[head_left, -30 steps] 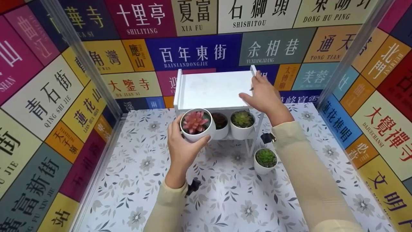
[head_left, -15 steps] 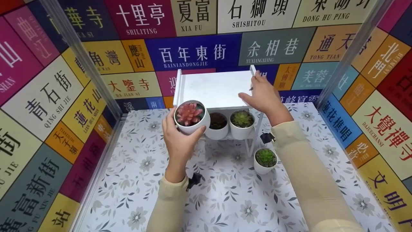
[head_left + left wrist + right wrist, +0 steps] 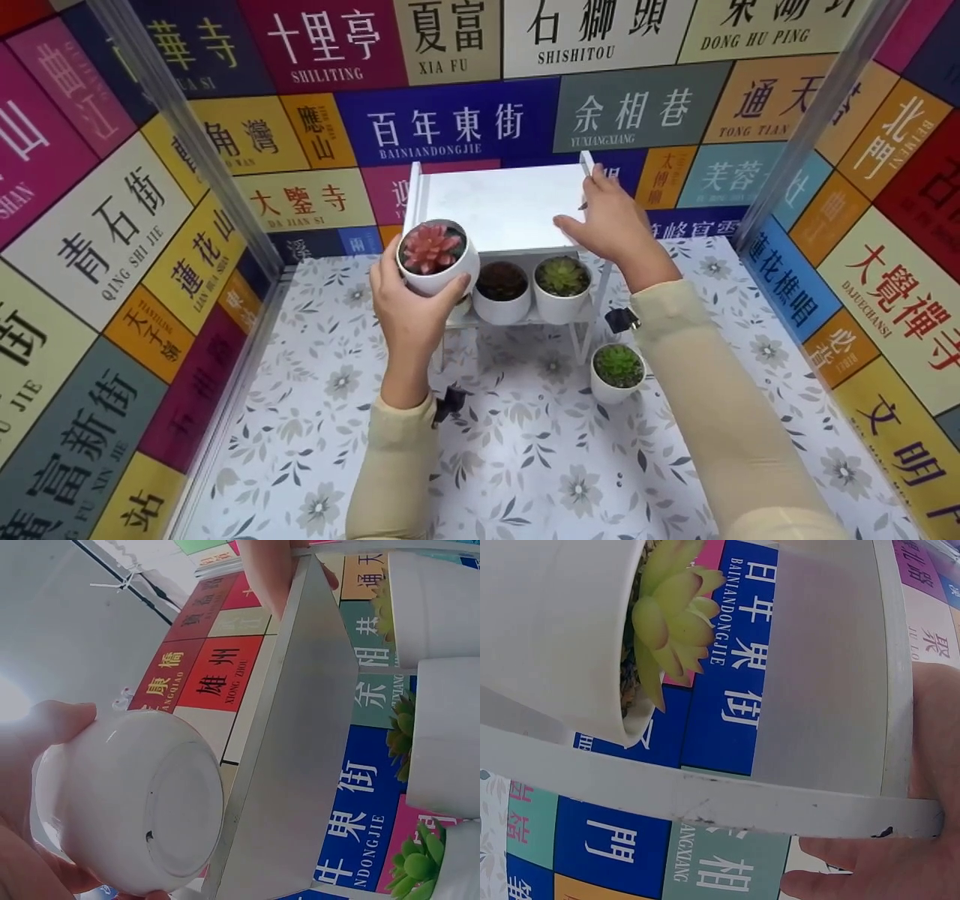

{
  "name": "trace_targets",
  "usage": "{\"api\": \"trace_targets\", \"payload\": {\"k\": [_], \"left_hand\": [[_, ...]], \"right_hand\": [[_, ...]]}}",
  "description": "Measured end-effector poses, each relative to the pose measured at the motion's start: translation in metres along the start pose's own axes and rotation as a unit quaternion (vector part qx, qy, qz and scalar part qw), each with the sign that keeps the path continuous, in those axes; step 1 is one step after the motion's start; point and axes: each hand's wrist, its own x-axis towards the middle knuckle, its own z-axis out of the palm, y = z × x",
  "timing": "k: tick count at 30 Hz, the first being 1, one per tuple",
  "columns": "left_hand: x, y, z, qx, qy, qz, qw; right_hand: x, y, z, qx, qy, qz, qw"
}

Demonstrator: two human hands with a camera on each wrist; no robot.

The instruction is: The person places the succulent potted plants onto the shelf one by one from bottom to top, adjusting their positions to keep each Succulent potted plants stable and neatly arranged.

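My left hand (image 3: 412, 319) grips a white pot (image 3: 448, 276) with a pink succulent (image 3: 433, 249), thumb on one side and fingers round the other. The pot is raised at the front left corner of a white two-tier shelf (image 3: 502, 206); its underside faces the left wrist view. My right hand (image 3: 621, 229) holds the shelf's right side, thumb on the top board and fingers outside the side frame. On the lower tier stand a pot with a dark reddish succulent (image 3: 502, 283), one with a pale green succulent (image 3: 562, 277), and a third with a green succulent (image 3: 420, 862), mostly hidden by my left hand in the head view.
Another white pot (image 3: 616, 382) with a bright green succulent stands on the flower-patterned table surface (image 3: 555, 450), in front of the shelf's right leg. Walls covered with coloured street-name signs (image 3: 450, 124) close in the back and both sides.
My left hand has carried the pink succulent's pot left and slightly up, uncovering more of the dark succulent's pot on the lower tier. My right hand stays on the shelf.
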Motion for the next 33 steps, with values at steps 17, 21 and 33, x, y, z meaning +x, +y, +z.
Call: {"api": "trace_targets", "payload": {"k": [17, 21, 33], "left_hand": [[0.018, 0.008, 0.01, 0.026, 0.011, 0.009, 0.9996], [0.021, 0.009, 0.012, 0.033, 0.001, 0.013, 0.9994], [0.023, 0.01, 0.018, 0.034, 0.012, 0.001, 0.9994]], "right_hand": [[0.0, 0.001, -0.001, -0.006, -0.001, -0.009, 0.9999], [0.001, 0.002, 0.0, -0.006, 0.002, -0.009, 0.9999], [0.001, 0.001, 0.001, -0.008, 0.004, -0.006, 0.9999]]}}
